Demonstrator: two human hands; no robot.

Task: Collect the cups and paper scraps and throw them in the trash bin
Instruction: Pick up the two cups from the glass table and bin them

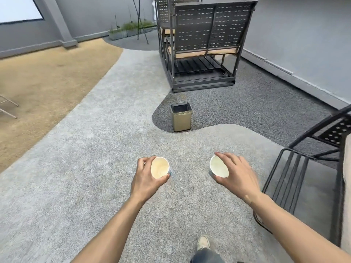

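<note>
My left hand (145, 176) grips a paper cup (160, 167) with a yellowish inside, its mouth facing the camera. My right hand (237, 174) grips a second paper cup (218, 166) with a pale inside, fingers curled over its rim. Both cups are held out in front of me above the light grey floor. A small gold trash bin (181, 119) with a dark open top stands on the floor ahead, between and beyond the two cups. A tiny white scrap (187, 158) lies on the floor between my hands.
A dark metal swing bench (201, 44) stands behind the bin. A black metal chair (313, 168) is close on my right. My shoe (203, 242) shows at the bottom. Tan ground lies to the left, a grey wall on the right.
</note>
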